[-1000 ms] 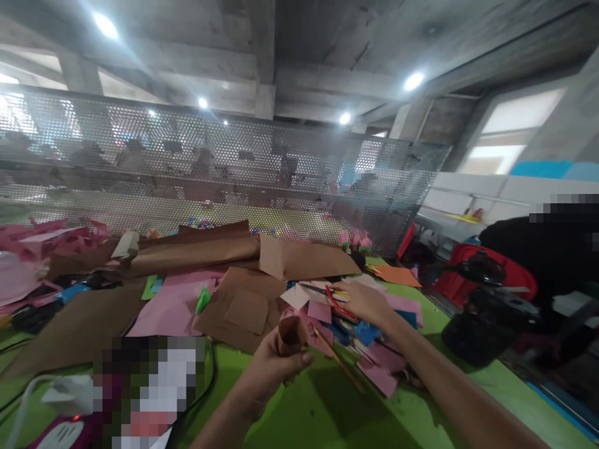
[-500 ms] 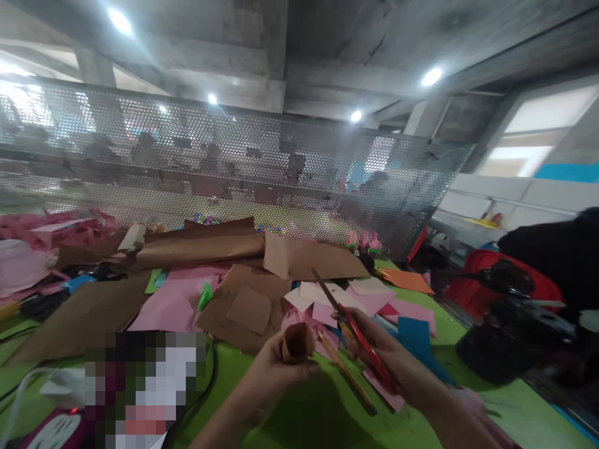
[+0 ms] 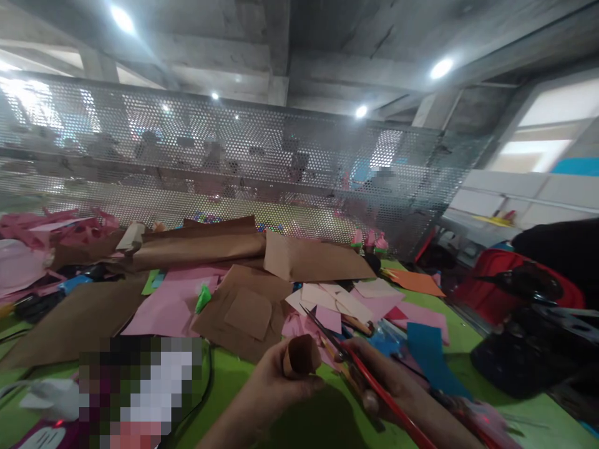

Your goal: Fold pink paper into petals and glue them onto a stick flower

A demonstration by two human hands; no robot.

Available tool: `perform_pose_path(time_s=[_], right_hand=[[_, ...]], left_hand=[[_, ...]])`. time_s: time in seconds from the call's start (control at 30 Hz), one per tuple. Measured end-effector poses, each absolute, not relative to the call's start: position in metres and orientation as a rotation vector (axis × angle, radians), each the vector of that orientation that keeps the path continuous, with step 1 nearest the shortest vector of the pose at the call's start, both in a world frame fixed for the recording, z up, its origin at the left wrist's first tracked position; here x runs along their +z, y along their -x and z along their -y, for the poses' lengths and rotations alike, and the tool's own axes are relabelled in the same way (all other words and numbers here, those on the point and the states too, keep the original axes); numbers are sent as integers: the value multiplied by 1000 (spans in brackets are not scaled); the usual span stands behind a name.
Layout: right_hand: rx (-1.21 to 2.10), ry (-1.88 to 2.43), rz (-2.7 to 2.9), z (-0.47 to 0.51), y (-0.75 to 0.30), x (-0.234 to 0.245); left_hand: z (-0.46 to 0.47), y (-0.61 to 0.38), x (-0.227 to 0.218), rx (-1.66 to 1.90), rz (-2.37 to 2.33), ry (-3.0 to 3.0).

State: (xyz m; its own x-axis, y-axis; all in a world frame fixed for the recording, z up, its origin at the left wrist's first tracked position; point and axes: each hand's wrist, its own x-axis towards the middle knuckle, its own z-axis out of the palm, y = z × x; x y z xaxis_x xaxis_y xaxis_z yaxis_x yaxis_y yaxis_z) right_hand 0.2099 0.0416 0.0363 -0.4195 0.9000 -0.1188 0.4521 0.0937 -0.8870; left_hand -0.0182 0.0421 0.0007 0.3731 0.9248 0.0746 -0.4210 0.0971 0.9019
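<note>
Scissors (image 3: 377, 388) nearer, in right hand (image 3: 392, 374)

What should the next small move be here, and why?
Probably turn the scissors toward the rim of the brown paper tube. The left hand holds it with its open end up, while the right hand has the scissors beside it, blades pointing past the tube.
</note>
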Motion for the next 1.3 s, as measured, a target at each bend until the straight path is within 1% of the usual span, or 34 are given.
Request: perform_pose_path(time_s=[0.17,0.47,0.6,0.83,1.07,1.2,1.3], right_hand=[[1282,1321,1955,-41,-204,43],[1369,1307,1930,-42,-200,36],[1418,1360,1911,-41,-197,43],[1390,1396,1915,-38,-190,55],[1402,1387,1871,-41,-191,48],[1344,1318,1913,-41,-189,45],[1185,1341,1991,-44,-192,49]], left_hand=[[-43,18,-4,1084,-627,-1051],[-41,17,-3,1053,-607,-1035],[-41,17,-6,1049,-619,-1031],[-41,17,-9,1041,-600,-1016],[-40,17,-9,1045,-614,-1020],[-42,17,-14,1042,-623,-1044],[-44,17,-14,1041,-648,-1058]])
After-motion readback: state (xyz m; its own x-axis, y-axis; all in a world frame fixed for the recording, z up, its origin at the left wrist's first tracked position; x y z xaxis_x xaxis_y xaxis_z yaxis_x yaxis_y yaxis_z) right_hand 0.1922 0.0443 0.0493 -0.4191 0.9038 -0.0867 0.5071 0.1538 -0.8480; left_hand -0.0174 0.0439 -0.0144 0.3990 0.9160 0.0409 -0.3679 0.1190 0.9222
